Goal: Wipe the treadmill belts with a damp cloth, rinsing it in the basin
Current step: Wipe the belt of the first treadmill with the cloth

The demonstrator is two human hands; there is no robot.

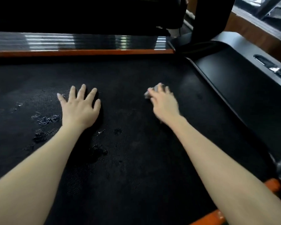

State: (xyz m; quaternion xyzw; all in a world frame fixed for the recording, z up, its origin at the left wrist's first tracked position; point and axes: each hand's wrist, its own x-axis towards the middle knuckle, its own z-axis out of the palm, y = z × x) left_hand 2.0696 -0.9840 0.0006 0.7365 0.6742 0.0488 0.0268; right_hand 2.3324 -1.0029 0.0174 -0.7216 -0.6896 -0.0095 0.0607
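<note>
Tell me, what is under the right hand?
A grey cloth peeks out from under the right hand, pressed on the black treadmill belt. The hand covers most of it, so its full shape is hidden.

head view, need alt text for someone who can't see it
The right hand holds a small grey cloth against a black treadmill belt, while the left hand rests flat to its left, fingers spread. Wet patches glisten on the belt near the left wrist.

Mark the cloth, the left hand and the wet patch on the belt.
cloth (146,95), head view, grey bunched edge
left hand (80,109), head view, back of hand
wet patch (48,119), head view, shiny droplets
</note>
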